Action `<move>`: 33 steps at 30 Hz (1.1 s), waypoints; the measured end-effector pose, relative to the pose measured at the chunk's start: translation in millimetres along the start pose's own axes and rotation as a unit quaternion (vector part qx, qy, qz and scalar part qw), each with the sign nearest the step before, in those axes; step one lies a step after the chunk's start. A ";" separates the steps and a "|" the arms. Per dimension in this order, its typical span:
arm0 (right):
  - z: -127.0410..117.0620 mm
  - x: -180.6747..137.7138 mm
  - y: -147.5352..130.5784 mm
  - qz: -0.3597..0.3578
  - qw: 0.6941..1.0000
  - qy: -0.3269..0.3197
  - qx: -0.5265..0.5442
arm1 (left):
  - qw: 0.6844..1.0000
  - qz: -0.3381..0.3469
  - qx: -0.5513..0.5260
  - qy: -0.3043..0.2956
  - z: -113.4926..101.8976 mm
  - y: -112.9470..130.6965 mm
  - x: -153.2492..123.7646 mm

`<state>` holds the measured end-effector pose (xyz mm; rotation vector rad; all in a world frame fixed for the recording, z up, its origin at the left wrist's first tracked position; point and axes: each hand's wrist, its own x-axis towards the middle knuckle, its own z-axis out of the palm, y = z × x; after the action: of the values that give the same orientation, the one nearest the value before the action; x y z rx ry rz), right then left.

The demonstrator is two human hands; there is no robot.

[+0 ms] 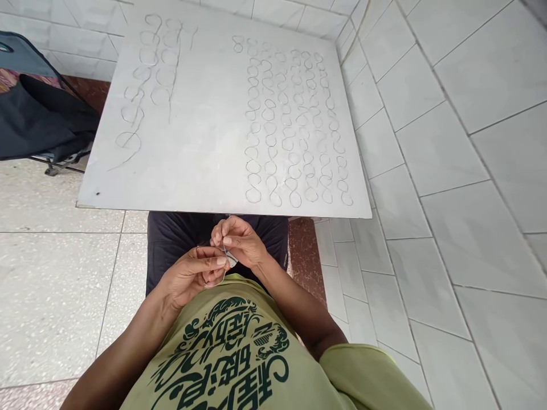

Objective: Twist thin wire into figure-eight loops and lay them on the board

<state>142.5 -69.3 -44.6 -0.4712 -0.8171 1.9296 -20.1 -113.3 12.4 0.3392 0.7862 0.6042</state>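
Note:
Close together above my lap, both hands work on one thin wire (224, 248). My left hand (188, 276) pinches it between thumb and index finger, and a curved end hangs below those fingers. Slightly higher and to the right, my right hand (241, 244) grips the same wire with thumb and fingers. Part of the wire is hidden by the fingers. Beyond my hands, the white board (205, 142) carries several rows of figure-eight wire pieces (295, 198) on its right side. At its upper left lie several looped wires with longer loose tails (129, 139).
The near edge of the board sits just over my knees. A tiled wall (431, 210) rises close on the right. To the left, a dark folding chair (40, 117) stands on the speckled floor (51, 285). A thin cable (358, 31) hangs at the board's far right corner.

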 end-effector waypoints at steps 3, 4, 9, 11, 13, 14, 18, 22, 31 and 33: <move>3.3 -0.4 -2.7 -0.043 0.999 0.016 -0.012 | 1.000 0.001 0.002 -0.001 1.5 2.3 -2.5; 3.9 -0.6 -3.5 -0.051 0.998 0.023 -0.022 | 1.000 0.002 0.005 0.001 1.8 3.4 -3.4; 5.1 -1.6 -4.8 -0.045 0.995 0.062 -0.067 | 0.999 0.009 0.030 0.009 0.4 6.9 -8.3; 5.7 -1.9 -3.1 -0.046 0.993 0.073 -0.078 | 0.999 0.004 0.041 0.004 -0.8 6.4 -10.5; 6.2 -2.1 -1.6 -0.044 0.990 0.089 -0.097 | 0.999 0.001 0.045 -0.001 -1.4 5.2 -12.4; 6.3 -2.3 -1.9 -0.044 0.988 0.100 -0.113 | 0.999 0.002 0.047 -0.003 -1.4 4.6 -13.2; 5.0 -5.8 -20.5 -0.090 0.962 0.130 -0.223 | 0.996 0.039 0.075 0.027 -0.5 4.9 -16.2; 6.4 -11.9 -65.6 -0.175 0.866 0.081 -0.462 | 0.977 0.091 0.179 0.068 -4.2 10.3 -18.7; 15.9 11.8 -91.3 -0.212 0.585 -0.253 -0.741 | 0.957 0.125 0.253 0.066 -15.0 17.5 -8.4; 13.4 16.6 -87.4 -0.213 0.577 -0.275 -0.739 | 0.959 0.116 0.249 0.072 -17.0 16.2 -6.0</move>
<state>180.9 -31.1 27.3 -0.4872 -2.6410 0.4453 -42.2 -103.3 12.6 0.8667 1.0473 0.6498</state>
